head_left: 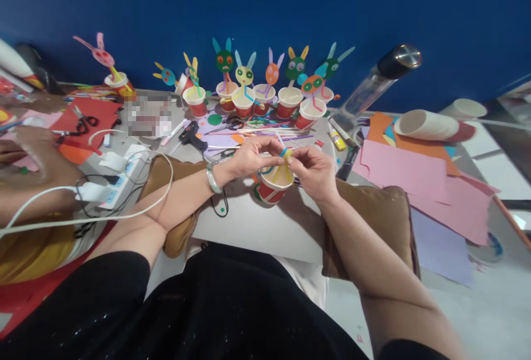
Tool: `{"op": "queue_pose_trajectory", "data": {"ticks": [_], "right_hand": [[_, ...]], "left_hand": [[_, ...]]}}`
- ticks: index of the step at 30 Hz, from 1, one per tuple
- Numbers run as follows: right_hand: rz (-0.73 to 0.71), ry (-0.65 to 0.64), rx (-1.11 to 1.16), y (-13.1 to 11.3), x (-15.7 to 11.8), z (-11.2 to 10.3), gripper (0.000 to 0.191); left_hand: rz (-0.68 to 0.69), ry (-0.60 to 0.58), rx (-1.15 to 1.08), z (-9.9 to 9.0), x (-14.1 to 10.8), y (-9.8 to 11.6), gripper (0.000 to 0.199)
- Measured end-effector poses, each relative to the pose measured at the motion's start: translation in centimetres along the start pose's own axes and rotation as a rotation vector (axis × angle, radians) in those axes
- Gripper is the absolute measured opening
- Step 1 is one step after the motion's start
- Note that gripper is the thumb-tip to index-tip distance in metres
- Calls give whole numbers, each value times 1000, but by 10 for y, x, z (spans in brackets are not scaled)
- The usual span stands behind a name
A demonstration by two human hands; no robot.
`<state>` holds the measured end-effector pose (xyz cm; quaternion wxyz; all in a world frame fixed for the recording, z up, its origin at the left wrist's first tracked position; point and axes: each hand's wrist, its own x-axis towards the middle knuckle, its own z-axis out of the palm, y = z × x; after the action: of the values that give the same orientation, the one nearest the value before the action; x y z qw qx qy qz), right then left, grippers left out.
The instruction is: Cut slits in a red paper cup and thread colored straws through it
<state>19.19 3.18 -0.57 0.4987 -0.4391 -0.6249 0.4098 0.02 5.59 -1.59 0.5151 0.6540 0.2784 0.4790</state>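
Note:
A red and white paper cup (274, 189) stands on the table in front of me. Over its mouth, my left hand (257, 156) and my right hand (314, 172) pinch a small yellow and blue paper piece (286, 154) between their fingertips. Yellow strips (283, 175) hang from that piece into the cup. The fingers of both hands are closed and nearly touch each other. A bracelet circles my left wrist. Something green shows low beside the cup, partly hidden behind it.
Several cups with paper rabbit figures (244, 77) line the back wall. A glue gun (193, 137), scissors (84, 120) and a power strip (120, 183) lie left. Pink sheets (404, 169), stacked cups (431, 126) and a bottle (369, 89) are right. Another person's arm (45, 177) is far left.

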Motion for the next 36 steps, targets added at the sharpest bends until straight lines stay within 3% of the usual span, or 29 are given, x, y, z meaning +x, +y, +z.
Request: {"op": "queue_pose_trajectory", "data": {"ticks": [17,27,36], "right_hand": [[-66,-47,-54,4,1,-2,29],[-34,-55,-15,10,1,-2,46],[-15,-84,-14,20,12,-17,59]], "left_hand": [[-47,-59,-11,-3,-1,1,52],[-56,21,53,3,1,10,46],[-44,88,16,-7,5,-5,43]]}}
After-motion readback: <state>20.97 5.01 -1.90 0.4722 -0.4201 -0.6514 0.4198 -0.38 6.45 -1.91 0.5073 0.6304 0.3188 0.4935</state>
